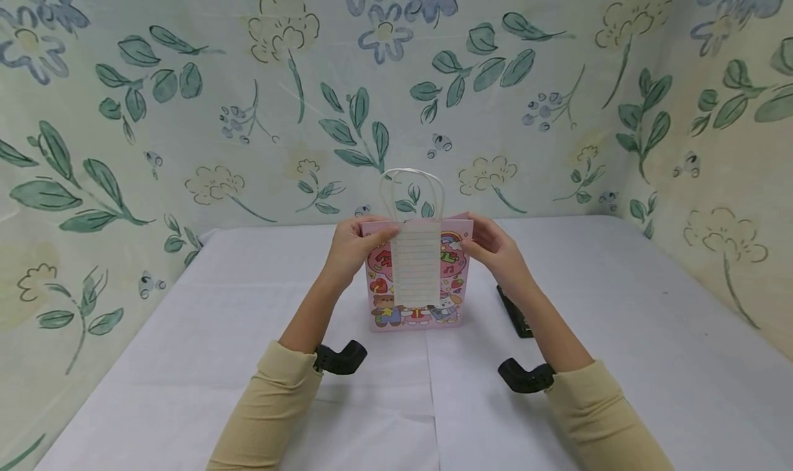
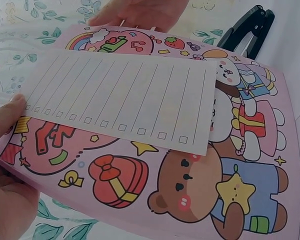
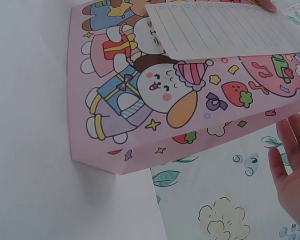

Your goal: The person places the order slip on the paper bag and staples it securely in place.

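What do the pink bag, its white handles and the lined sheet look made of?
Pink bag: probably stiff, smooth printed paper, judging by its crisp folds. White handles: cord or twisted paper, smooth-looking; thin arches, texture unclear. Lined sheet: likely matt paper or card; flat, without glare.

Perhaps staged booth indoors: floral hangings (image 1: 384, 71), white-covered table (image 1: 626, 306).

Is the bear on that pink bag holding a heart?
No, the left wrist view shows the bear on the bag holding a yellow star.
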A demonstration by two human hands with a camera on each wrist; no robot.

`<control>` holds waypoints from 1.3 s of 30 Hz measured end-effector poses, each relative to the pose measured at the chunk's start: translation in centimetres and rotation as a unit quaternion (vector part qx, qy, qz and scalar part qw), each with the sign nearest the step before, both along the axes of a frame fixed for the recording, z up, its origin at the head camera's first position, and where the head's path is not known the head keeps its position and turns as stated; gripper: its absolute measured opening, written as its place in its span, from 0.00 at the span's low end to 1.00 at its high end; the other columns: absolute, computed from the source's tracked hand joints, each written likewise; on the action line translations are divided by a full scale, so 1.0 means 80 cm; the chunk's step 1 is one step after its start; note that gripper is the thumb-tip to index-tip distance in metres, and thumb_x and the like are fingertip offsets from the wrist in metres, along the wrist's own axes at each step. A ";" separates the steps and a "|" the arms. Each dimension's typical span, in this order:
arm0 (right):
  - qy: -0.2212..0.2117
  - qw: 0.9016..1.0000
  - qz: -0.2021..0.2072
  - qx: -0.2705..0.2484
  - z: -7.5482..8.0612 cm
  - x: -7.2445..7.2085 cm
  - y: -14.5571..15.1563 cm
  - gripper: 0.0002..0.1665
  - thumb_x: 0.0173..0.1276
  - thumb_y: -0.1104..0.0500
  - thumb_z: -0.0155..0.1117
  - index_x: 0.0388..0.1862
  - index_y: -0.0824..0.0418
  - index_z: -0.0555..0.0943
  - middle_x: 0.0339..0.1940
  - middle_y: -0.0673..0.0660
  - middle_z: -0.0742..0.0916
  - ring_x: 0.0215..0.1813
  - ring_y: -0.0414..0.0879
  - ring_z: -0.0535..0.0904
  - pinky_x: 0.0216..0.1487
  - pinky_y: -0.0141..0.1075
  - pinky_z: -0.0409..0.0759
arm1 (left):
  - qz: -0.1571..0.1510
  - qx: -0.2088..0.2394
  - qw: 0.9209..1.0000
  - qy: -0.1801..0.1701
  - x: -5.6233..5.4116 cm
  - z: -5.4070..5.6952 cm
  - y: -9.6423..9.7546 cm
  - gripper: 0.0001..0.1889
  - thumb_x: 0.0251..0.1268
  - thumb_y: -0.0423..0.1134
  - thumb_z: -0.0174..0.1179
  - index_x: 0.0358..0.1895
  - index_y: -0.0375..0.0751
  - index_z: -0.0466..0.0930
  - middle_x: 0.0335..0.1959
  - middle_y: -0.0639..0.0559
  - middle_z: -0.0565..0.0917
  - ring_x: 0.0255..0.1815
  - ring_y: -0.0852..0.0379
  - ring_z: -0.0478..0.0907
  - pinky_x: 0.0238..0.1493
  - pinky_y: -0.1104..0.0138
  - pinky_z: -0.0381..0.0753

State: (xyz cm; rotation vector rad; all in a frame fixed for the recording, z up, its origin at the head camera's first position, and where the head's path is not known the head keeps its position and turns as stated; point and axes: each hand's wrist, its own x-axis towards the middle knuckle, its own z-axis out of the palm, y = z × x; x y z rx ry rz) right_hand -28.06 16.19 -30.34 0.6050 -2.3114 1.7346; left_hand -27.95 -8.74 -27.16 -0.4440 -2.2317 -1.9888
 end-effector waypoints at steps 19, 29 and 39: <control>0.053 0.994 -0.094 0.034 -0.100 -0.084 0.075 0.30 0.64 0.44 0.55 0.65 0.40 0.62 0.63 0.45 0.74 0.63 0.40 0.69 0.60 0.43 0.71 | -0.003 -0.004 1.000 -0.001 0.000 0.001 0.000 0.14 0.57 0.41 0.61 0.44 0.36 0.79 0.39 0.45 0.84 0.33 0.60 0.81 0.32 0.70 0.77; 0.025 0.993 -0.104 0.046 -0.123 -0.102 0.113 0.32 0.64 0.42 0.54 0.67 0.40 0.60 0.64 0.44 0.73 0.64 0.40 0.68 0.62 0.44 0.68 | 0.001 -0.005 1.000 0.000 -0.003 -0.001 0.000 0.15 0.57 0.42 0.62 0.43 0.36 0.80 0.36 0.48 0.84 0.32 0.60 0.80 0.31 0.70 0.76; -0.023 0.983 -0.162 0.081 -0.138 -0.118 0.131 0.34 0.59 0.32 0.52 0.64 0.32 0.59 0.64 0.44 0.73 0.66 0.47 0.66 0.62 0.58 0.62 | 0.006 -0.004 1.000 -0.008 -0.002 -0.001 0.000 0.14 0.56 0.42 0.62 0.43 0.37 0.80 0.37 0.48 0.84 0.32 0.60 0.80 0.31 0.69 0.76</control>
